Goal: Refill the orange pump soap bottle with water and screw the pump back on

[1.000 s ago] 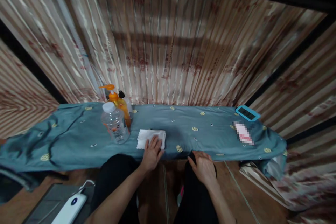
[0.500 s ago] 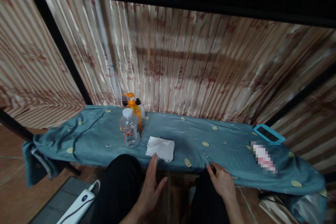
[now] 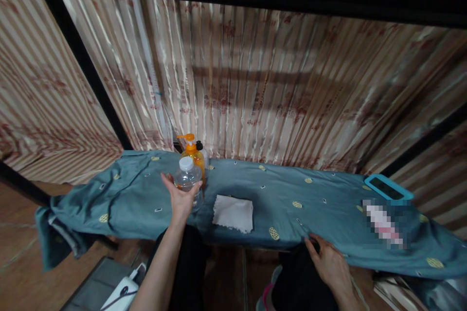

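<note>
My left hand (image 3: 181, 199) is at a clear plastic bottle (image 3: 187, 180) with a white cap. The thumb lies across the bottle's front and the fingers are spread to its left; I cannot tell how firmly they touch. Right behind stand an orange pump bottle (image 3: 198, 159) and a clear bottle with a black top (image 3: 205, 154). To the right of the bottle lies a white cloth (image 3: 232, 213) with jagged edges. My right hand (image 3: 330, 263) rests by the table's front edge over my knee, thumb and forefinger apart, the other fingers partly hidden.
A teal patterned cloth covers the long table (image 3: 277, 189). At its right end lie a blue-framed device (image 3: 388, 189) and a blurred-out item (image 3: 385, 226). A white power bank (image 3: 122, 294) with a cable sits at lower left. Striped curtains (image 3: 255, 82) hang behind.
My left hand has moved from the front of the white cloth up and left to the clear bottle. My right hand stays by the table edge. The view has shifted slightly.
</note>
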Motion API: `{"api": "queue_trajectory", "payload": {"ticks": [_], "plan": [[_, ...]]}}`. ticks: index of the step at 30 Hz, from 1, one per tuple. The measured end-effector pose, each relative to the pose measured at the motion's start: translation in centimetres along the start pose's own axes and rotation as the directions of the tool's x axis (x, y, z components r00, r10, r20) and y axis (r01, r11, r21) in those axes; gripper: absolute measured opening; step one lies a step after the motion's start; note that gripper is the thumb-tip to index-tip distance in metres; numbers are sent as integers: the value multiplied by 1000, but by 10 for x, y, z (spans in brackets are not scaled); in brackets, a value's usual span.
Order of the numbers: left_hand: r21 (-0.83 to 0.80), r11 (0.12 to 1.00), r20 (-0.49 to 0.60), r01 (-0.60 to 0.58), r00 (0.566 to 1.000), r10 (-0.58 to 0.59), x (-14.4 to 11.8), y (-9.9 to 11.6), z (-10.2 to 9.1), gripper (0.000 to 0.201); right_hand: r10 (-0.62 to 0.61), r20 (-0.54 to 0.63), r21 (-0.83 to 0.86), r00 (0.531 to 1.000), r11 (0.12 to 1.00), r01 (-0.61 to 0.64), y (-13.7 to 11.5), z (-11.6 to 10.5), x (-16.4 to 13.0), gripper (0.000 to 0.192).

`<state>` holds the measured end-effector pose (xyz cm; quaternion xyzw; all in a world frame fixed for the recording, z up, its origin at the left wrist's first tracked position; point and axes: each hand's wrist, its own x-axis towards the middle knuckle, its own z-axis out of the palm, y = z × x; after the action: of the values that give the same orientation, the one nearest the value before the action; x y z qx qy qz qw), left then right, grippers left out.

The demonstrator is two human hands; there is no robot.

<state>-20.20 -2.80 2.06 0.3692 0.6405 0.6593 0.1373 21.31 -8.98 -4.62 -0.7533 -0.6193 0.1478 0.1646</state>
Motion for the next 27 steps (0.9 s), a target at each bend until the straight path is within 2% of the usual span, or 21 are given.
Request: {"api": "queue_trajectory", "payload": {"ticks": [3,6,10,16,19,21,24,25,26,27], "plan": [[49,998,22,42,999,-43,7,-3,6,129,-4,-24,4,1000,1000,4,1,0,0,78],[133,991,9,21,1000,-23,8,-5,4,112,-7,-49,-7,999,1000,6,2,1,-1,73],[149,988,8,-34,999,33,8,-9,-1,93,-10,-75,-10,997,1000,10,5,2,-2,70],[161,986,79,-46,996,34,-1,-8,-1,88,-5,-87,8,996,1000,6,9,4,-2,71],[148,988,116,-51,993,34,-6,-6,-1,86,18,-154,165,988,986,7,-4,5,1,72],[158,987,121,-25,993,6,-7,-6,-2,89,35,-200,389,979,920,47,-29,4,3,68],[150,989,127,-17,992,-2,-6,-6,-3,102,-191,-223,563,956,775,286,-95,-6,7,49],[133,991,130,-34,991,17,-5,-7,-4,107,-317,-196,595,928,714,370,-124,-12,8,44],[113,992,130,-52,991,38,-4,-7,-4,112,-441,-203,611,875,641,464,-154,-19,9,39],[99,993,131,-67,990,53,-4,-8,-4,114,-568,-196,606,799,570,555,-186,-27,9,36]]}}
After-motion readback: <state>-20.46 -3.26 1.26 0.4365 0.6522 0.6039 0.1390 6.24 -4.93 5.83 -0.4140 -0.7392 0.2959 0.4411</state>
